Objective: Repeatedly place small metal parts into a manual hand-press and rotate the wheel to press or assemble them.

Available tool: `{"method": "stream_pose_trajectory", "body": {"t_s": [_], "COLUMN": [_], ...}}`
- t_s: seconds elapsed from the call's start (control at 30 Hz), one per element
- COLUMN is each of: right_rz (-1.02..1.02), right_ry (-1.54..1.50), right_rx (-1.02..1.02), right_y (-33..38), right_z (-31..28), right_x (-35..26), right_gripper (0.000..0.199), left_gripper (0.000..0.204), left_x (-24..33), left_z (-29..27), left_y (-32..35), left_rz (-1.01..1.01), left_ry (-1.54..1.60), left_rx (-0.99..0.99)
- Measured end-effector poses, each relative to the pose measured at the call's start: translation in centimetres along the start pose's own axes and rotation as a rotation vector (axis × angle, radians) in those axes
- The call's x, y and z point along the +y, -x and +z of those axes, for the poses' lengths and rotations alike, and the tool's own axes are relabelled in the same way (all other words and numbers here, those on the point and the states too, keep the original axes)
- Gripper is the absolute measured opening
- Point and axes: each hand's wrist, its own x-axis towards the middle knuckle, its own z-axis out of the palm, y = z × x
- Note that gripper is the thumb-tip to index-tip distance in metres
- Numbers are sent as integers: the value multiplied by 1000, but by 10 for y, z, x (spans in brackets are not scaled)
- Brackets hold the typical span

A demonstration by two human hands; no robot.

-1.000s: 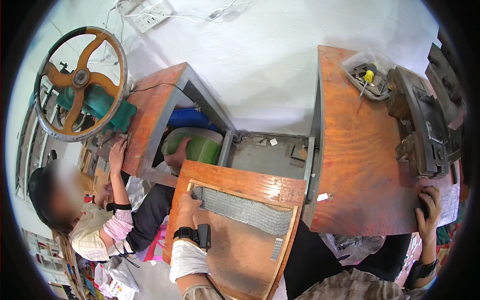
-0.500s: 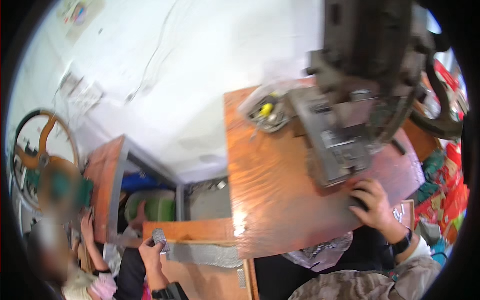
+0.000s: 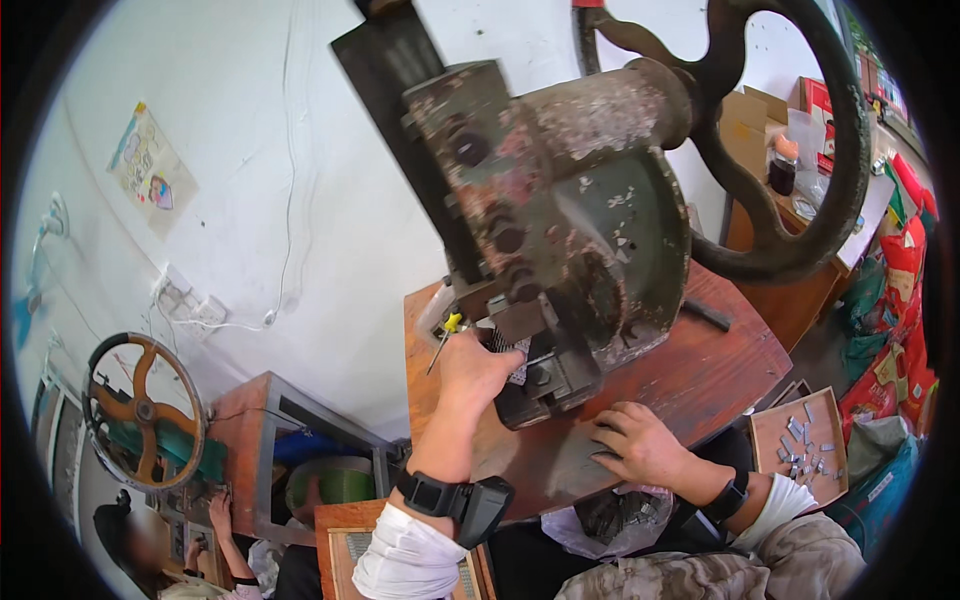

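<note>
My left hand [image 3: 474, 368] is closed on a small silvery metal plate with a textured, patterned face [image 3: 517, 362]. It holds the plate at the steel die block [image 3: 558, 378], beneath the ram of a worn green hand press [image 3: 560, 200]. The thumb points toward the die; part of the plate is hidden by the fingers and the press. To the right and nearer me, my right hand [image 3: 645, 450] rests on the reddish wooden tabletop [image 3: 690, 380], fingers loosely bent and apart, holding nothing.
The press's large handwheel [image 3: 850, 130] rises at the right. A wooden tray [image 3: 765, 432] of small metal pieces stands by my right arm. A plastic bag of metal bits [image 3: 575, 535] lies below the table edge. At far left, another person [image 3: 125, 540] sits near a second press [image 3: 145, 410].
My left hand has moved from the lower left up to the press die, carrying the metal plate. My right hand still rests on the tabletop. The view has shifted toward the press.
</note>
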Motion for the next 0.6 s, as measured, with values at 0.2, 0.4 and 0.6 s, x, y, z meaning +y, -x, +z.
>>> {"method": "stream_pose_trajectory", "body": {"t_s": [0.2,0.4,0.6], "right_rz": [-9,-11,68], "right_ry": [-14,-201,-174], "right_rx": [4,122,397], "right_y": [3,5,-61], "right_z": [-6,-7,-23], "right_x": [6,8,23], "right_gripper": [30,31,31], "left_gripper": [35,23,30], "left_x": [20,-1,-47], "left_z": [28,20,51], "left_y": [-4,7,-4], "left_rz": [60,-68,235], "left_ry": [36,779,164], "left_rx": [146,62,222]}}
